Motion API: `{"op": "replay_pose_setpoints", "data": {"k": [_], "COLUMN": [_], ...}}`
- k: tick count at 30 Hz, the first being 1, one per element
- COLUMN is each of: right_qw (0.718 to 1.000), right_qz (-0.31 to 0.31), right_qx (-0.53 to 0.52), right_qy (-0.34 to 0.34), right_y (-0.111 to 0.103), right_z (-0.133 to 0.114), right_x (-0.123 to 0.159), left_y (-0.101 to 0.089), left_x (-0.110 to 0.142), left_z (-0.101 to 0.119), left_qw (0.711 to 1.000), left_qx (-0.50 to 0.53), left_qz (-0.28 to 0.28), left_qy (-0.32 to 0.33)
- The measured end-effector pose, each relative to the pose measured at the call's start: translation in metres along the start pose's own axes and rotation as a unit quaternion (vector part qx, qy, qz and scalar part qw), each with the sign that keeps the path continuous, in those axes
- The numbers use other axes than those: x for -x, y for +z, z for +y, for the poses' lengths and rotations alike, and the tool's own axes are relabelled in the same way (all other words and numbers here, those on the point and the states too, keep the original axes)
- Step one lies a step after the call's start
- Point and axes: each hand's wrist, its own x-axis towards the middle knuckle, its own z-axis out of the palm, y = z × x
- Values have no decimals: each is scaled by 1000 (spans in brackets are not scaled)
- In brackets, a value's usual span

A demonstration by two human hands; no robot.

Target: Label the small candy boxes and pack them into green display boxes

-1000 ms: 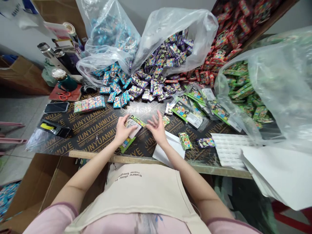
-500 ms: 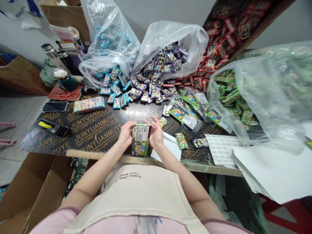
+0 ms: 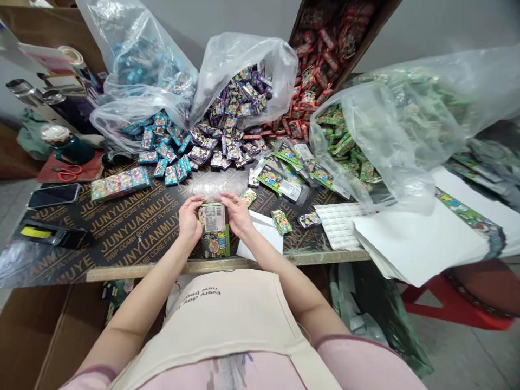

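Note:
Near the table's front edge, a flat black-and-green printed box (image 3: 215, 230) with a pale label is held between both hands. My left hand (image 3: 190, 218) grips its left side, fingers bent over the upper corner. On the opposite side my right hand (image 3: 237, 214) has its thumb along the edge and its fingers at the top. Under my right wrist lies a white sheet (image 3: 266, 234). Just beyond that hand is a small green packet (image 3: 248, 197). Another green packet (image 3: 281, 221) and a purple packet (image 3: 309, 219) lie to the right.
Clear bags spill blue packets (image 3: 162, 151), purple packets (image 3: 227, 135) and green packets (image 3: 353, 151) along the back; red packets (image 3: 312, 81) fill a tilted box. Flat black-green packages (image 3: 280, 179) lie right of centre. A phone (image 3: 53, 196), scissors (image 3: 68, 173) and tape dispenser (image 3: 52, 234) sit left.
The camera view has turned to the right, so the table's contents appear further left. Both hands still hold the box in nearly the same grip.

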Motion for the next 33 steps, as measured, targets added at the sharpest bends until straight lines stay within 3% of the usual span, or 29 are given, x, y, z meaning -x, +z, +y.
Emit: {"op": "replay_pose_setpoints", "data": {"k": [3, 6, 10, 16, 19, 21, 26, 30, 32, 33], "right_qw": [985, 961, 964, 964, 956, 949, 919, 887, 868, 851], "right_qz": [25, -4, -7, -47, -73, -87, -84, -113, -109, -77], "right_qx": [118, 207, 218, 237, 264, 283, 343, 389, 420, 451], "right_qy": [-125, -182, -156, -113, -110, -113, -173, -221, -243, -258], "right_y": [-4, -11, -16, -14, -15, -16, -18, -27, -45, -60], "right_z": [-2, -8, -15, -25, -32, -36, -38, -38, -42, -45], "right_x": [2, 7, 6, -2, -6, -7, 7, 28, 34, 36], "left_y": [-2, -7, -14, -10, -7, -7, -9, -7, -5, -4], "left_x": [2, -1, -9, -16, -16, -14, -7, -6, -7, -7], "left_z": [0, 5, 17, 31, 37, 40, 42, 38, 36, 36], "left_qw": [996, 982, 967, 963, 950, 928, 841, 784, 745, 725], "left_qx": [-45, -155, -218, -228, -264, -314, -411, -447, -479, -495], "left_qz": [-2, -41, -111, -142, -169, -189, -266, -342, -378, -391], "left_qy": [71, 99, 70, -5, 13, 70, 228, 264, 271, 275]}}
